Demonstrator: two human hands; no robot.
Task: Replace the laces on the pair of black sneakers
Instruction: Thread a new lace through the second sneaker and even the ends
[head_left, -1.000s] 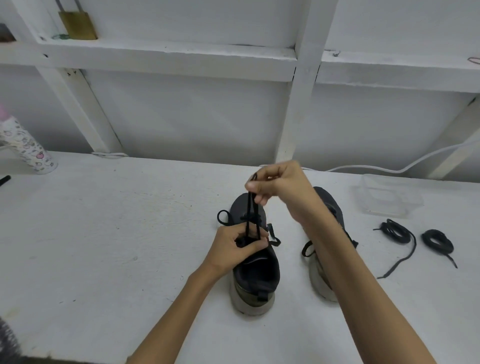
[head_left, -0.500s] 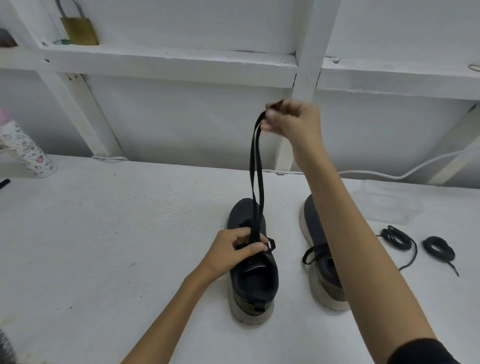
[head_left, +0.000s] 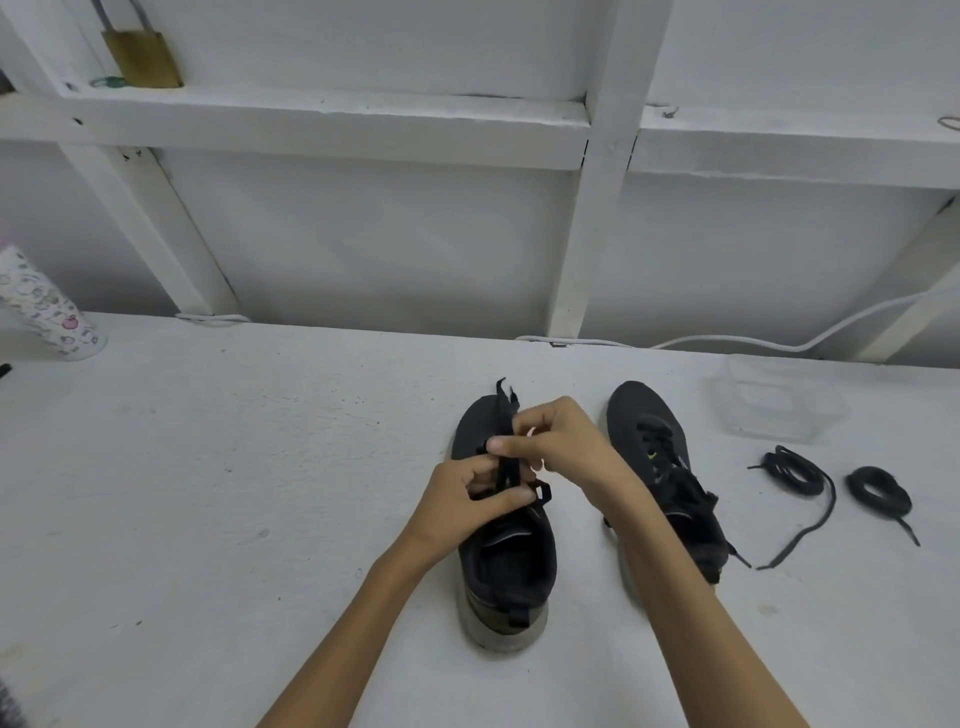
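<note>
Mid-tabletop, left hand (head_left: 467, 501) and right hand (head_left: 563, 441) both pinching the black lace (head_left: 504, 415) at the left sneaker (head_left: 506, 551); judged early: right sneaker (head_left: 660, 457) laced, two coiled laces (head_left: 787, 465) untouched near right edge

Two black sneakers stand side by side on the tabletop (head_left: 208, 519), toes pointing away; the left sneaker (head_left: 506, 566) has its lace (head_left: 505, 415) drawn up, both ends together; the right sneaker (head_left: 655, 441) stays laced; two coiled laces (head_left: 795, 467) lie to its right.
</note>
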